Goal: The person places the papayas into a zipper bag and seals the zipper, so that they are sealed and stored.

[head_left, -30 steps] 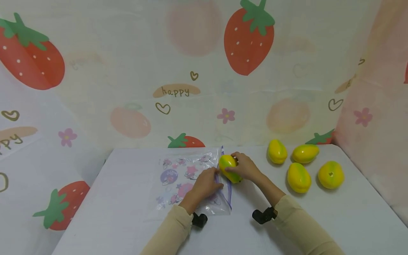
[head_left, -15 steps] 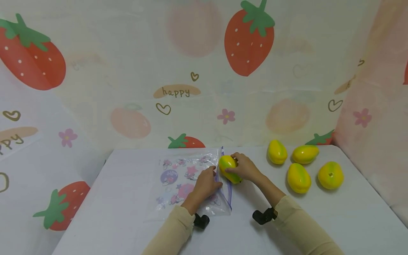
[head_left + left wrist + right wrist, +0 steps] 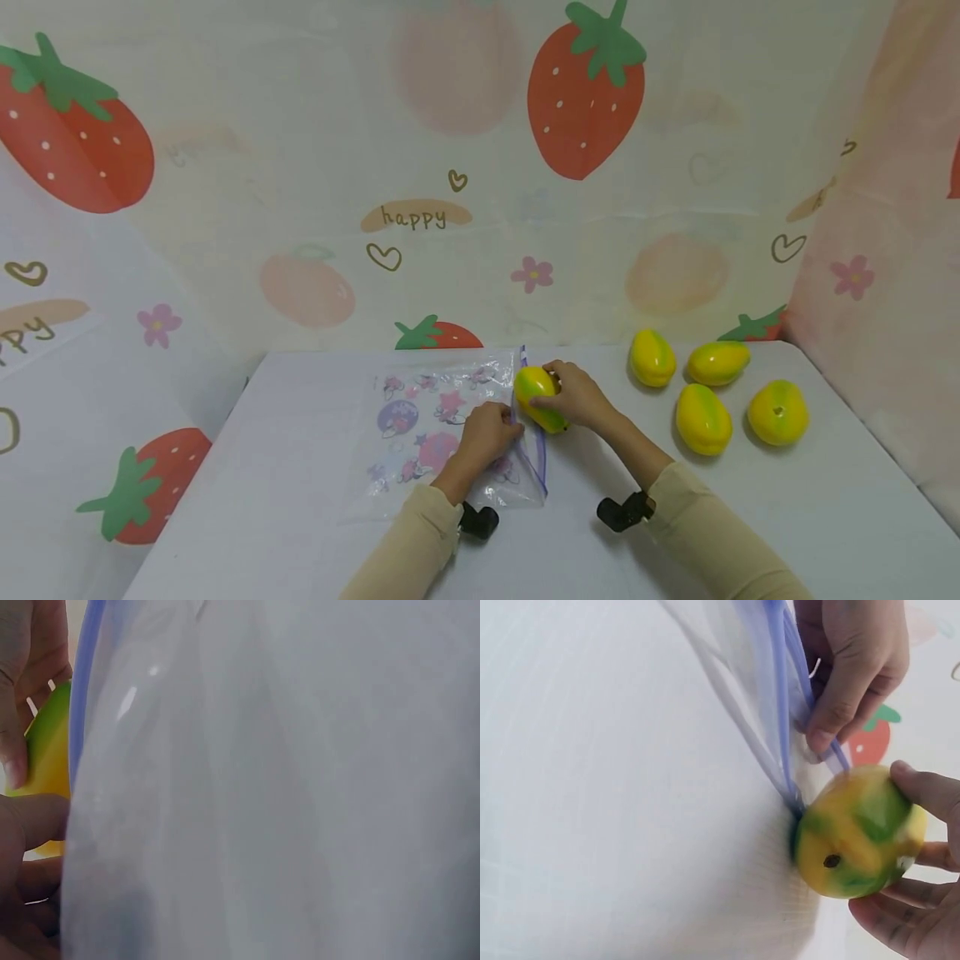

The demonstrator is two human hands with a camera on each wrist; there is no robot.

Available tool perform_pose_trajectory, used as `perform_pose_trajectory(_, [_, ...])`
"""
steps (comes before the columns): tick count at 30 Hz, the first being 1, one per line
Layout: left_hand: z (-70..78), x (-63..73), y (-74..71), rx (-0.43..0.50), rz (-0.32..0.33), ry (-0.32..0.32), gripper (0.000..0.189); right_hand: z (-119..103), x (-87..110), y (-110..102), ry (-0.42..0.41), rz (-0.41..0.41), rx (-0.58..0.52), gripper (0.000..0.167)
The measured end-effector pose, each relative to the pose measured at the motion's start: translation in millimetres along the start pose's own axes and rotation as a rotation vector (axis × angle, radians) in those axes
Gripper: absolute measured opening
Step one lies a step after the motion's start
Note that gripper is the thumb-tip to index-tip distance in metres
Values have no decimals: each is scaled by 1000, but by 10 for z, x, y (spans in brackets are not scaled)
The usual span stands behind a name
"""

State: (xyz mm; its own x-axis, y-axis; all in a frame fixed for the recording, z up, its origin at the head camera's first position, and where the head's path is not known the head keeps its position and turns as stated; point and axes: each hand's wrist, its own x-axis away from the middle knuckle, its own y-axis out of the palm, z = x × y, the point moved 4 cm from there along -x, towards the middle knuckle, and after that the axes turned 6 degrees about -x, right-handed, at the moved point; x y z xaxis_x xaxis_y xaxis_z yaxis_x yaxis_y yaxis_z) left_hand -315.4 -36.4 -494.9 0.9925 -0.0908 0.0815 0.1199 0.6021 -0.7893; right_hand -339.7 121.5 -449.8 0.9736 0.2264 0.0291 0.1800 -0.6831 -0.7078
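Observation:
A clear plastic zip bag (image 3: 408, 492) with pink and purple prints lies flat on the white table, its purple-edged mouth facing right. My left hand (image 3: 486, 435) pinches the mouth's upper edge between thumb and fingers, seen best in the right wrist view, where the purple zip strip (image 3: 781, 697) stands parted from the other side. My right hand (image 3: 581, 396) grips a glossy yellow-green fruit (image 3: 531, 383), mango- or papaya-like, right at the bag's mouth. The fruit touches or nearly touches the purple edge. In the left wrist view, bag film (image 3: 247, 787) covers most of the picture.
Several similar yellow-green fruits stand at the right: one at the back (image 3: 652, 358), one lying sideways (image 3: 718, 362), one in front (image 3: 703, 419) and one farther right (image 3: 779, 412). A strawberry-printed curtain (image 3: 480, 192) hangs behind the table (image 3: 285, 467).
My left hand has shifted slightly toward me along the bag's mouth, and its fingers have curled onto the edge. The right hand and its fruit have barely moved.

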Motion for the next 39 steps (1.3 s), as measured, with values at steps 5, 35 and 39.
perform_pose_trajectory(5, [-13, -11, 18, 14, 18, -7, 32, -13, 52, -13, -24, 5, 45, 69])
perform_pose_trajectory(35, [167, 118, -226, 85, 291, 184, 19, -63, 73, -3, -78, -35, 78, 65])
perform_pose_trajectory(39, [174, 137, -246, 92, 318, 214, 19, 3, 58, 7, -7, -101, -39, 69])
